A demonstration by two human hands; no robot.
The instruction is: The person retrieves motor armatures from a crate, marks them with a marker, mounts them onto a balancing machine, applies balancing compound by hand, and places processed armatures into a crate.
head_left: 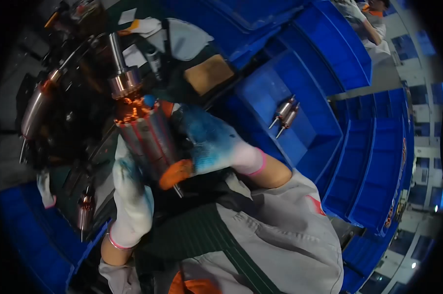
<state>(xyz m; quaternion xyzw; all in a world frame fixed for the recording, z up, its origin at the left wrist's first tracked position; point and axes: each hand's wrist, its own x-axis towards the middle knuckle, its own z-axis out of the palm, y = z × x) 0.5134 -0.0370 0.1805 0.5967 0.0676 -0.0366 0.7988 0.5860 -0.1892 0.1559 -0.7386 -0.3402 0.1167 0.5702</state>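
Observation:
A motor armature (145,134) with a copper commutator, orange-copper windings and a steel shaft is held tilted in front of me. My right hand (207,139), in a white glove stained blue, grips it from the right side, with orange covers showing on its fingers. From the left, my left hand (131,193), also in a stained white glove, is closed against the armature's lower side. Its fingertips are partly hidden behind the core. Another armature (37,108) sits at the dark machine on the left, and one more armature (86,210) is lower left.
Two armatures (285,115) lie in a blue bin (307,159) on the right. More blue trays (378,161) stand beyond it. A brown block (209,74), a marker-like item (154,63) and cloths (187,39) are on the bench. Another person (361,22) is at the top right.

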